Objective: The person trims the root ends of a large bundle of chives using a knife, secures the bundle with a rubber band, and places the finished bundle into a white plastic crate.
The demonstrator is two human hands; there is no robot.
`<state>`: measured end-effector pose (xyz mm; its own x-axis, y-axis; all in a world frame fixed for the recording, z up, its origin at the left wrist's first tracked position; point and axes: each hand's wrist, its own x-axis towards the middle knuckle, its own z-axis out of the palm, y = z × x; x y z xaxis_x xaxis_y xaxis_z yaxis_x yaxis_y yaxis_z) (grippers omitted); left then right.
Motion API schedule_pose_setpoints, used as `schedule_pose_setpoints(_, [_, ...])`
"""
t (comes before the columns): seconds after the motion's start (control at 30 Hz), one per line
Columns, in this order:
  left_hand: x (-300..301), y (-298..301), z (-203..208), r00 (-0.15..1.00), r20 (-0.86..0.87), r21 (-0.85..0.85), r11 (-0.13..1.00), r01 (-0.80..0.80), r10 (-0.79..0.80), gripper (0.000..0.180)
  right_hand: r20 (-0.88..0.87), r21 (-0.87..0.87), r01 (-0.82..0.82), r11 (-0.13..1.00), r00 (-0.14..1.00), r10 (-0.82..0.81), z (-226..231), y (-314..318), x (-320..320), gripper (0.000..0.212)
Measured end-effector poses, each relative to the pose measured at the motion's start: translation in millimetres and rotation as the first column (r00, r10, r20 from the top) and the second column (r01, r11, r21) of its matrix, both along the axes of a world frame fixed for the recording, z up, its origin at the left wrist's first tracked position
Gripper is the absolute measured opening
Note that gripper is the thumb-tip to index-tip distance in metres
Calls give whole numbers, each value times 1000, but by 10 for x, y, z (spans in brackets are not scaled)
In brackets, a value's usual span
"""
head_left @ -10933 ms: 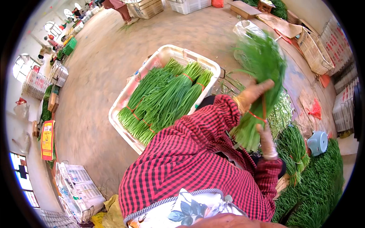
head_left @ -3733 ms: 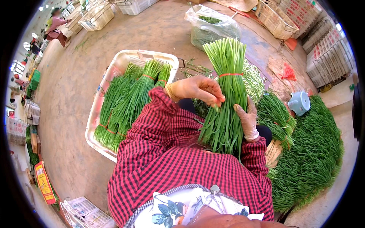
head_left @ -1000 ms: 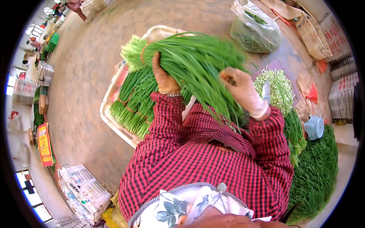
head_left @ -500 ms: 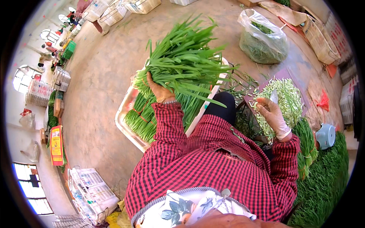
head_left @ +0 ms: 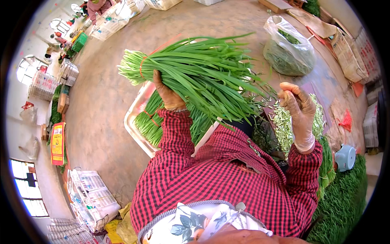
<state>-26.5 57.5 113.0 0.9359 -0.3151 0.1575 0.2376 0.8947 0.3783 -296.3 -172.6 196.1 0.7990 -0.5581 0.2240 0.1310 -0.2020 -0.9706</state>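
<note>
While the left hand (head_left: pixel 168 95) wraps round a bunch of greens (head_left: pixel 195 67) above the crate (head_left: pixel 131 124), 1 red band (head_left: pixel 142 67) already circles the stems just left of that hand. Below it, tied bundles (head_left: pixel 147 123) lie in the crate, seemingly finished. The right hand (head_left: pixel 300 109) is raised, apart from the bunch, fingers bent toward the thumb; whether they pinch anything, I cannot tell. Beneath it are cut stems (head_left: pixel 283 127); right of its forearm, a green pile (head_left: pixel 341 201) looks untied.

Crate (head_left: pixel 128 122): far side hidden behind bunch of greens (head_left: pixel 199 73). Left hand (head_left: pixel 167 93): fingers hidden beneath bunch. Right hand (head_left: pixel 301 107): fingertip contents, if any, indiscernible. Co-worker (head_left: pixel 98 7): cut off by top edge.
</note>
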Motion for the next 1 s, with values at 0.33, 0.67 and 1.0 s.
schedule_pose_setpoints(0.33, [-241, -252, 133, 987, -150, 22, 998, 56, -52, 40, -53, -712, -49, 701, 998, 16, 83, 418, 635, 19])
schedule_pose_setpoints(0.67, [-425, -233, 121, 988, -153, 157, 987, 41, -17, 35, -38, -819, -9, 574, 999, -39, -99, 535, 909, 11])
schedule_pose_setpoints(1.0, [99, 612, 432, 967, 118, 515, 818, -256, 228, 41, -551, -593, -337, 731, 832, -63, -741, -106, 477, 24])
